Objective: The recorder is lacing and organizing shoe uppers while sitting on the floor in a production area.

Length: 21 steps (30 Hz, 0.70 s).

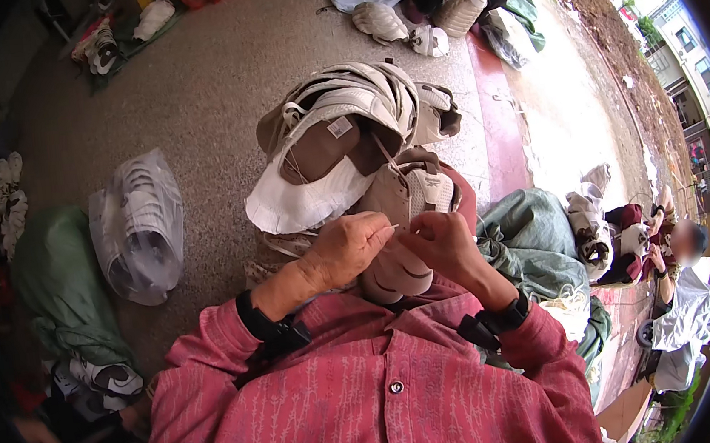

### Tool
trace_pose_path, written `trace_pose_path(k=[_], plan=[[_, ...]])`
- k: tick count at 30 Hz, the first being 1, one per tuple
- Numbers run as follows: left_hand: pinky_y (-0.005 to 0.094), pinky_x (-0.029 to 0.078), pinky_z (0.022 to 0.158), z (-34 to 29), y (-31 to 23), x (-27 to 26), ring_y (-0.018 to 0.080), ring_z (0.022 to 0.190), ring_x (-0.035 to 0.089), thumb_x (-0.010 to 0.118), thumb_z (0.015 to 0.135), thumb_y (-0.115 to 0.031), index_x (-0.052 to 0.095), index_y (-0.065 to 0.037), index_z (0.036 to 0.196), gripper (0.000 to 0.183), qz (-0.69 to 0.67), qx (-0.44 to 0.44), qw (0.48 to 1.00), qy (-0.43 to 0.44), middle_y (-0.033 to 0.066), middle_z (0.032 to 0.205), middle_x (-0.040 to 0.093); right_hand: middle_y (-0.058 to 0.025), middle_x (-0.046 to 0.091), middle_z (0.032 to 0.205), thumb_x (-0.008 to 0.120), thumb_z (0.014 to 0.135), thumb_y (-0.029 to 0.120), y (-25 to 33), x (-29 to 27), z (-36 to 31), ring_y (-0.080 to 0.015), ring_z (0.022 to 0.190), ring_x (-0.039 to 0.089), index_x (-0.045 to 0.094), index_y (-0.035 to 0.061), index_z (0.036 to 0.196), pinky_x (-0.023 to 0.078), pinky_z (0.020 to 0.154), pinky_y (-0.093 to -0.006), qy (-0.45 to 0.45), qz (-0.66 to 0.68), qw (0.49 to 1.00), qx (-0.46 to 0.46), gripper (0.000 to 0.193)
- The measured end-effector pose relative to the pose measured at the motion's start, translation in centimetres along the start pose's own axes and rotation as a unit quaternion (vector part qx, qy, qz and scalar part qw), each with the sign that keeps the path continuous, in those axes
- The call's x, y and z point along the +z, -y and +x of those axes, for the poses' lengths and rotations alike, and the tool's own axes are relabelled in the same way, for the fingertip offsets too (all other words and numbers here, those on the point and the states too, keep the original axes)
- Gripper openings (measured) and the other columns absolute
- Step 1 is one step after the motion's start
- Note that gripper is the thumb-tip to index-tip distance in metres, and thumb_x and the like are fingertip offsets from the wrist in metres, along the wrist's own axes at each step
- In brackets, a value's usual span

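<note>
A beige shoe [391, 192] with a white mesh panel rests in front of me at my lap, its lower part partly hidden by my hands. My left hand [349, 248] pinches the end of a thin white strand, lace or thread, which pokes out past the fingertips. Just to its right, my right hand [444, 245] is closed in a pinch over the shoe, and what its fingertips hold is too small to make out. Beyond both hands lies a nested stack of beige and white shoe uppers [309, 187] with brown linings.
A clear plastic bag of white shoe parts [140, 221] stands on the floor to the left, beside a green sack [66, 283]. Another green sack [531, 230] sits close on my right. Other people work among shoe pieces, one at the far right [674, 255].
</note>
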<state>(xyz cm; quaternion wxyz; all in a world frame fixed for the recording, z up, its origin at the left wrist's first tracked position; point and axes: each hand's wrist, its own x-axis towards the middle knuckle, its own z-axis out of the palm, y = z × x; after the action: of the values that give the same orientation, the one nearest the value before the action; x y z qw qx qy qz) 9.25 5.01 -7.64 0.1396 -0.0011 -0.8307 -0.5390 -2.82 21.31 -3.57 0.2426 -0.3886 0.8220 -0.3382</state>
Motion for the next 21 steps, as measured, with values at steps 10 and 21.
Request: trace_pose_path(k=[10,21], plan=[[0.044,0.042,0.056,0.6,0.7,1.4,0.0399,0.067,0.057,0.055,0.095,-0.014,0.051,-0.001,0.077,0.023,0.04,0.011,0.999,-0.019,0.0193,0.07,0.053,0.0023,0.059,0.064,0.073,0.086,0.015,-0.7,1.3,-0.4,-0.0018,0.057,0.047,0.065,-0.0028,0.085,0.037,0.046,-0.0224,-0.038,0.155,0.983,0.09,0.019],[0.0479,0.043,0.056,1.6,-0.5,1.7,0.044,0.067,0.058,0.055,0.094,-0.015,0.053,0.0,0.075,0.024,0.092,-0.007,0.996,-0.006,0.0229,0.066,0.054,-0.0009,0.063,0.066,0.074,0.083,0.012,-1.5,1.5,-0.6,-0.0017,0.06,0.051,0.066,-0.0024,0.085,0.042,0.049,-0.0219,-0.045,0.171,0.981,0.082,0.016]])
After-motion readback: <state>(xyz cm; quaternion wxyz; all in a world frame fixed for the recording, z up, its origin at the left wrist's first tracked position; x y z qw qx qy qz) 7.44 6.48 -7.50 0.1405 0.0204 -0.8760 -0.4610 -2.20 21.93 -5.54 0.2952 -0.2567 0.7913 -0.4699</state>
